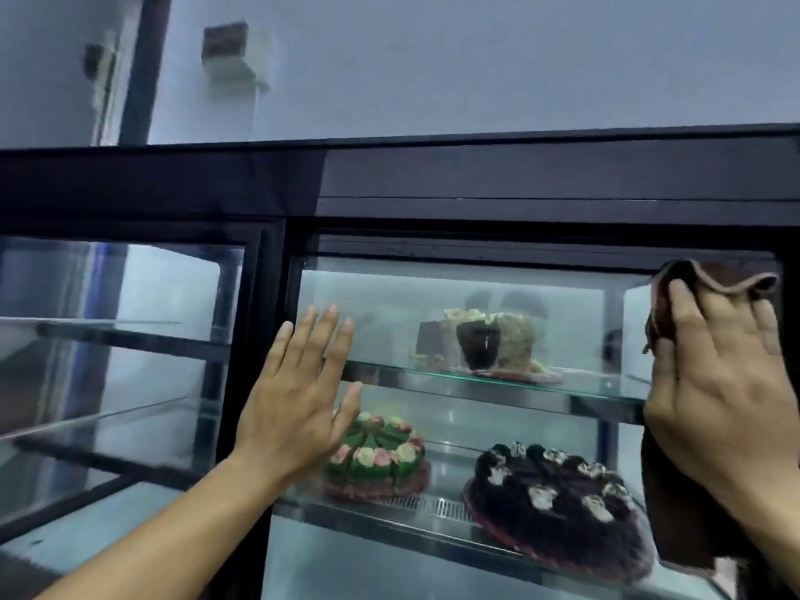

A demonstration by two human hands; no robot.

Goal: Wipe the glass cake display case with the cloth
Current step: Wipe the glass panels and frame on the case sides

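Observation:
The glass cake display case has a black frame and fills the lower view. My right hand presses a dark brown cloth flat against the glass door at its upper right corner, and the cloth hangs down below my wrist. My left hand lies flat on the same glass pane near its left edge, fingers spread, holding nothing.
Behind the glass, a partly cut cake stands on the upper glass shelf. On the lower shelf sit a green flower-topped cake and a chocolate cake. A second glass compartment lies to the left. A pale wall rises behind.

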